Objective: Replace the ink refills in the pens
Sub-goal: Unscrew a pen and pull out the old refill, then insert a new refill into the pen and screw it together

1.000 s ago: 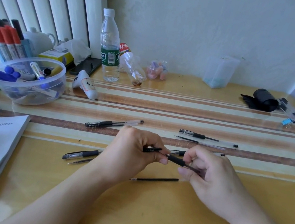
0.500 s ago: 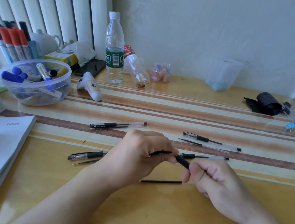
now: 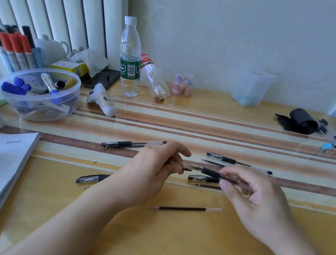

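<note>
Between both hands, pen (image 3: 213, 173) pinched in right hand (image 3: 255, 199), tip toward left hand (image 3: 155, 169)

Both forearms reach in from the near edge, left hand (image 3: 151, 169) curled, seemingly pinching, right hand (image 3: 255, 199) loosely pinching, apart.

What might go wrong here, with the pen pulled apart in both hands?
The small dark piece pinched in the left hand could slip and roll away across the glossy table. The pen held in the right hand might be refitted with the wrong refill, since the loose refill and several similar pens lie close by.
</note>
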### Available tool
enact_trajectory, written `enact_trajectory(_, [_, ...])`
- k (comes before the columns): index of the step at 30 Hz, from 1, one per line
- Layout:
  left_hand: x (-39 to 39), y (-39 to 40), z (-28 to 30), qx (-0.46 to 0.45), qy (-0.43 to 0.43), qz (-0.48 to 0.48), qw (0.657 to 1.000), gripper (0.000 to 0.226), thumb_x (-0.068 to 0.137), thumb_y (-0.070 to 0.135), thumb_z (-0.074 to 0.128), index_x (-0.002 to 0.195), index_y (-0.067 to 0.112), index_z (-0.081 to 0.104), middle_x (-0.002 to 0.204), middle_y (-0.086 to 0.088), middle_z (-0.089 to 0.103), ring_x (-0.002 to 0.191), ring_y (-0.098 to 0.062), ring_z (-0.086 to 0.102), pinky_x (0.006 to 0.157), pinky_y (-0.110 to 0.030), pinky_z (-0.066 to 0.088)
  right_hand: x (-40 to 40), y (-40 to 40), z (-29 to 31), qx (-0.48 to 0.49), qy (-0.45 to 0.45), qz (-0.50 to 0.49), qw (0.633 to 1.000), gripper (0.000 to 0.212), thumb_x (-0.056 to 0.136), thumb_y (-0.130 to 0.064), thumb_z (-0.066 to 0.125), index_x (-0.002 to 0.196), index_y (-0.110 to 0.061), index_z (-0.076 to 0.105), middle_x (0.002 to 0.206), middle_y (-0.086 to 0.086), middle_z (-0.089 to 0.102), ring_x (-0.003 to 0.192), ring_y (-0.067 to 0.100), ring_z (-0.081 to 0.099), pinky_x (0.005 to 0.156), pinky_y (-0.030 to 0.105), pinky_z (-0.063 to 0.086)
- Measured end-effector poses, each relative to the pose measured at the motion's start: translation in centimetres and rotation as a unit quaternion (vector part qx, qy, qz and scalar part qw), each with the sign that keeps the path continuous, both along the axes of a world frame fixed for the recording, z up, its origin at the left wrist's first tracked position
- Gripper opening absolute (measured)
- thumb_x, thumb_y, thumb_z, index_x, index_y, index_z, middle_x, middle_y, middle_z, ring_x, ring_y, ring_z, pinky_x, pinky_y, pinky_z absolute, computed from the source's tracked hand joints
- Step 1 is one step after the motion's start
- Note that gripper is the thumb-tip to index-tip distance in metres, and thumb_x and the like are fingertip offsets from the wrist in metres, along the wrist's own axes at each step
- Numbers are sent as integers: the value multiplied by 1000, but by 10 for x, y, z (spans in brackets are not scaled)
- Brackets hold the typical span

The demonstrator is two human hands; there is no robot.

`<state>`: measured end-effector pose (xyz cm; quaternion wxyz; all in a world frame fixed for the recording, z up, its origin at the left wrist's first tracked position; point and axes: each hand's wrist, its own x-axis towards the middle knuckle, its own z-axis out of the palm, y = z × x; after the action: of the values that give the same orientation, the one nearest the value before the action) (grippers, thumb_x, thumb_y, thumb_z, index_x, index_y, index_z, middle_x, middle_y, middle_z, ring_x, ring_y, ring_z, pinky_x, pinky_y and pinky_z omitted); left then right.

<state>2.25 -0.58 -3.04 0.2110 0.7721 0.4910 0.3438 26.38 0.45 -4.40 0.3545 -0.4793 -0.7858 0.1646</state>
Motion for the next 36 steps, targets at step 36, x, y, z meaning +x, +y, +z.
enact_trajectory(36, [5, -3, -5, 35, 151, -57, 986, 15, 91, 30, 56, 102, 27, 65, 85, 11, 65, 80, -9, 56, 73, -31, 49, -17, 1, -6, 31, -136, 85, 987, 32, 86, -55, 51, 105, -37, 70, 95, -28, 58, 99, 3, 49, 83, 25, 44])
